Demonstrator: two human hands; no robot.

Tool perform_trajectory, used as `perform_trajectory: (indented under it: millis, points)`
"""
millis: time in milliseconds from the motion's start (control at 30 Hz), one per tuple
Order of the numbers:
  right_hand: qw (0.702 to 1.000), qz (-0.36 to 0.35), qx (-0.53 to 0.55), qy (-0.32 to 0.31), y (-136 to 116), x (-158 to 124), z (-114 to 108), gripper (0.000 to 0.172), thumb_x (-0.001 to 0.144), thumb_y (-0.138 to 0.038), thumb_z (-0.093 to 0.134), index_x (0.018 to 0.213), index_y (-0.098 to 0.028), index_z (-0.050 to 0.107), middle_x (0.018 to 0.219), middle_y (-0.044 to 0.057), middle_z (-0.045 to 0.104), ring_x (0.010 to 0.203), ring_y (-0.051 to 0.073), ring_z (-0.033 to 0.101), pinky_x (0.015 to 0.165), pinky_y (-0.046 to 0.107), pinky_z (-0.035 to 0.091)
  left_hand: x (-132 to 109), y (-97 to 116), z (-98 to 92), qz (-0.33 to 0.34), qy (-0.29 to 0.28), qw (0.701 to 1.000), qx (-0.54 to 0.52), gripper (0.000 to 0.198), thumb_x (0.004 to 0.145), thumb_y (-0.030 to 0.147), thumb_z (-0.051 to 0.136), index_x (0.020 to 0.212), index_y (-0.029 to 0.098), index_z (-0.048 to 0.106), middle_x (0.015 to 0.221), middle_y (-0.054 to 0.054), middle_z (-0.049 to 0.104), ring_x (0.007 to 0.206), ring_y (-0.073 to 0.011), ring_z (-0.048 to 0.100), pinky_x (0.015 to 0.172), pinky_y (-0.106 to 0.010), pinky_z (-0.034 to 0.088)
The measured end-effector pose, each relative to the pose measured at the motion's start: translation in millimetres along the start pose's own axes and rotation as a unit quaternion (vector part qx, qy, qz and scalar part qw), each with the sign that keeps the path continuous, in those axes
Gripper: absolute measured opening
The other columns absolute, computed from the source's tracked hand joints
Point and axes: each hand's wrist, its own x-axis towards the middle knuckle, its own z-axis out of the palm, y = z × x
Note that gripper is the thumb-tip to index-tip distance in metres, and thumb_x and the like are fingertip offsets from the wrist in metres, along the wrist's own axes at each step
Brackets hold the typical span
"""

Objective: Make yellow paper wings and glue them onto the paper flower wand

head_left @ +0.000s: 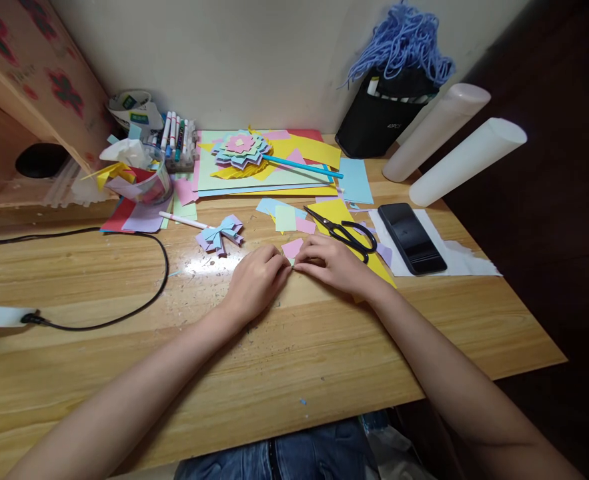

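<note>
My left hand [258, 279] and my right hand [330, 264] meet over the middle of the desk, fingertips pinched close together. Between them shows a sliver of pale green paper [291, 261], mostly hidden by the fingers. Just beyond it lies a small pink paper piece [293, 248]. Black-handled scissors [341, 231] rest on a yellow paper sheet [327, 212] beside my right hand, blades pointing up and left. Past my left hand is a folded blue and purple paper bow [220, 235], with a white marker [187, 220] touching it.
A layered paper flower [241, 150] on a blue stick lies over stacked coloured paper [269, 183] at the back. A phone [411, 238] sits on white tissue at right, near two white tubes [467, 162]. A black cable [167, 267] curves across the left. A scrap-filled cup [147, 180] stands behind.
</note>
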Motion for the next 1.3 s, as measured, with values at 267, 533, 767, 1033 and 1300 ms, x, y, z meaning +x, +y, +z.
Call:
perform_trajectory:
  millis: [267,533,767,1033,1300]
  points:
    - [1.0,0.022,0.0,-0.007,2.8,1.1,-0.5,0.009,0.085,-0.021,0.058,0.079,-0.02,0.065,0.083,0.004,0.06,0.086,0.018,0.054,0.077,0.032,0.043,0.0,-2.9,-0.4,-0.014,-0.006,0.999,-0.05,0.016,0.088,0.025,0.048,0.086,0.017,0.063,0.086,-0.005,0.06,0.075,-0.0156,0.054,0.066,-0.028,0.042]
    - [0.996,0.085,-0.01,0.004,-2.4,0.6,-0.3,0.013,0.083,-0.028,0.06,0.074,-0.019,0.063,0.085,0.004,0.059,0.087,0.019,0.052,0.077,0.033,0.042,3.2,6.0,0.2,-0.093,-0.03,0.995,-0.035,0.021,0.09,0.028,0.045,0.082,0.016,0.06,0.084,-0.005,0.058,0.075,-0.0167,0.055,0.062,-0.028,0.04]
    - [0.994,0.109,-0.009,0.006,-2.3,-1.2,-0.3,0.009,0.08,-0.028,0.063,0.076,-0.02,0.062,0.088,0.004,0.057,0.092,0.02,0.051,0.079,0.034,0.041,4.8,11.1,0.3,-0.126,-0.032,0.991,-0.031,0.019,0.089,0.029,0.046,0.081,0.016,0.058,0.084,-0.006,0.058,0.076,-0.018,0.055,0.063,-0.029,0.04]
    - [0.994,0.106,-0.038,-0.005,-7.9,-0.7,-0.3,0.008,0.083,-0.023,0.058,0.075,-0.02,0.059,0.09,0.005,0.056,0.094,0.022,0.049,0.083,0.037,0.041,5.0,14.3,1.0,-0.142,-0.025,0.989,-0.026,0.017,0.087,0.028,0.047,0.077,0.017,0.056,0.081,-0.005,0.058,0.074,-0.0171,0.055,0.06,-0.028,0.038]
    - [0.991,0.12,-0.06,0.006,-10.3,-3.0,9.4,0.009,0.086,-0.02,0.051,0.078,-0.019,0.052,0.102,0.009,0.048,0.104,0.025,0.045,0.092,0.044,0.04,5.6,15.2,4.2,-0.153,-0.011,0.988,-0.004,0.015,0.084,0.028,0.049,0.075,0.018,0.054,0.079,-0.003,0.057,0.071,-0.0162,0.054,0.057,-0.028,0.037]
